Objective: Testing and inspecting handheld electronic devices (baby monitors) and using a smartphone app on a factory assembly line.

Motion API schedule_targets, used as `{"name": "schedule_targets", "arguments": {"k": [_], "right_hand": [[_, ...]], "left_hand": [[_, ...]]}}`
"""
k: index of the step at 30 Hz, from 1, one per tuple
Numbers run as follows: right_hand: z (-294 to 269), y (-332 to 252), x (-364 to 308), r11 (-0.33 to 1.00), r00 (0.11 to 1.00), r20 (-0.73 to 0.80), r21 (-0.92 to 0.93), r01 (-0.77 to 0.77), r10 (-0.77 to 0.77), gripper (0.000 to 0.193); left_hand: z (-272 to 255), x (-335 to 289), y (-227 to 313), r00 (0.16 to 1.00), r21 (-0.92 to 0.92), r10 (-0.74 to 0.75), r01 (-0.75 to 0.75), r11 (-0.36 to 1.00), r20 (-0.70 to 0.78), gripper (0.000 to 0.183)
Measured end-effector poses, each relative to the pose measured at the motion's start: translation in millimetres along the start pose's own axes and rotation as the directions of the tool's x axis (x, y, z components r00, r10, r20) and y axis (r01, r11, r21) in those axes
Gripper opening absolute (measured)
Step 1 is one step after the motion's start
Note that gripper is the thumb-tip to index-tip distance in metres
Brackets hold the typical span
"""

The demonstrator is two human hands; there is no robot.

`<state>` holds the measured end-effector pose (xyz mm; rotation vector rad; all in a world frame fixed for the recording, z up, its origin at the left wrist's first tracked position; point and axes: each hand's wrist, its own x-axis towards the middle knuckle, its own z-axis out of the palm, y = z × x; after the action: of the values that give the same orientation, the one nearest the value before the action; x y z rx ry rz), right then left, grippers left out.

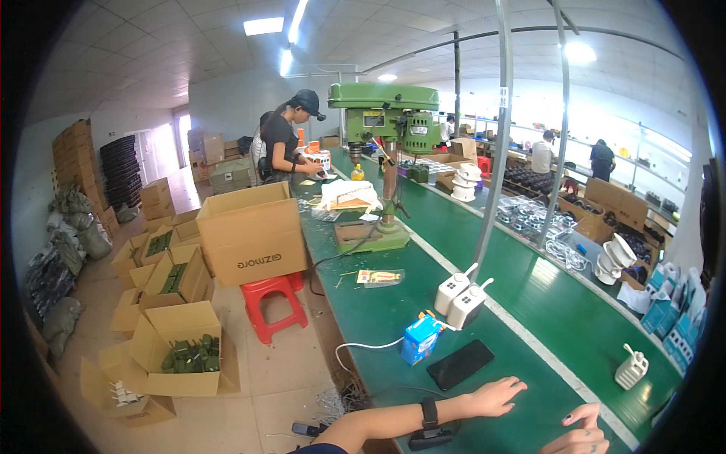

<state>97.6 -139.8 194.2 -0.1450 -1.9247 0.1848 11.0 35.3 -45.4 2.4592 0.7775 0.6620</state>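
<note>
My left hand [495,397] lies on the green workbench [423,257], palm down with fingers stretched out and nothing in it. A black strap with a dark module [429,425] is around that wrist. Just beyond it rests a black smartphone [461,364]. At the lower right edge, my right hand [578,437] is partly cut off, its fingers curled in and no object seen in them. Past the phone stand a small blue box [421,338] and two white devices with upright stems [466,305]. A white cable [370,346] runs from beside the box over the bench edge.
A green drill press [386,129] stands farther along the bench, with a flat clear packet [380,278] nearer. Another person [286,140] works beyond it. On the left, a carton [253,234] sits on a red stool [274,306] near several open cartons. One white device [631,368] stands right.
</note>
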Motion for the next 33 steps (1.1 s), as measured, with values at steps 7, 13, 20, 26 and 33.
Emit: {"name": "schedule_targets", "arguments": {"k": [7,13,20,26,33], "right_hand": [[3.5,-7.1,3.4,0.998,0.998,-0.017,-0.04,-0.058,0.058,0.016],[2.3,-12.4,1.6,0.998,0.999,-0.008,-0.036,-0.045,0.045,0.013],[-8.2,-4.0,9.7,0.928,0.954,0.249,0.366,0.067,-0.168,0.018],[-9.3,7.7,1.9,0.9,0.96,0.172,0.415,0.132,-0.22,0.016],[-7.9,15.7,-1.2,0.899,0.966,0.106,0.401,0.177,-0.238,0.015]], "left_hand": [[0.3,-1.8,0.1,0.998,-0.022,0.019,-0.02,1.0,-0.056,0.051],[3.5,-3.1,-3.3,0.998,0.0,0.023,-0.023,1.0,-0.067,0.049],[-5.2,-3.0,3.5,0.998,-0.005,-0.028,0.029,1.0,0.054,0.051],[-6.6,-2.6,9.6,0.995,0.05,-0.049,0.045,0.998,0.084,0.05],[-1.4,-3.8,4.3,0.998,0.084,-0.019,0.014,0.996,0.053,0.049]]}}
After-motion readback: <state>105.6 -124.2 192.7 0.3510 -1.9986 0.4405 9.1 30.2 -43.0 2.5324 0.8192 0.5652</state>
